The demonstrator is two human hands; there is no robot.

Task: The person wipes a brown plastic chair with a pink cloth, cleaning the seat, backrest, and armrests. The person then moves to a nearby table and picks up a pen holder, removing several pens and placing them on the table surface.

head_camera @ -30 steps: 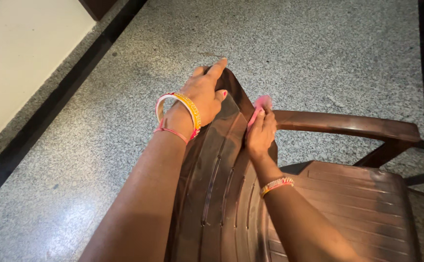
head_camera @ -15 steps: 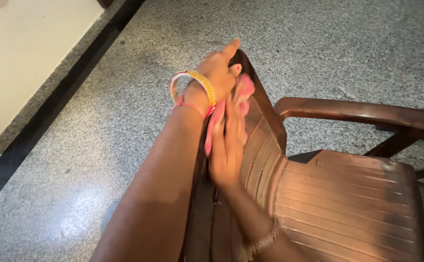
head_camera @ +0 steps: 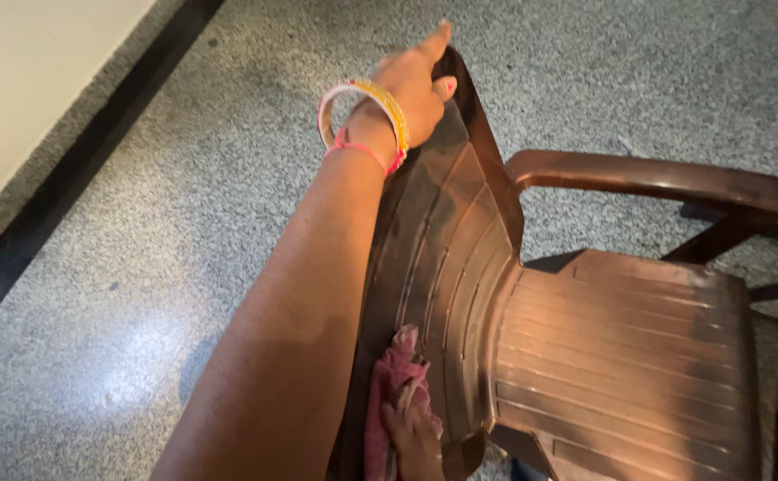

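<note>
There, my left hand (head_camera: 414, 82) gripped the chair (head_camera: 460, 258) top, fingers curled over its edge, while my right hand (head_camera: 411, 436) pressed a pink cloth (head_camera: 389, 392) low on the backrest.

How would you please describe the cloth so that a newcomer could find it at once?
Find the brown ribbed plastic armchair on the speckled grey floor. Low on its backrest, the right hand presses a crumpled pink cloth. It is the only soft, pink thing against the hard brown plastic.

chair (head_camera: 603, 356): 1 | cloth (head_camera: 389, 392): 1 | hands: 2 | bangles (head_camera: 380, 107): 2
</note>
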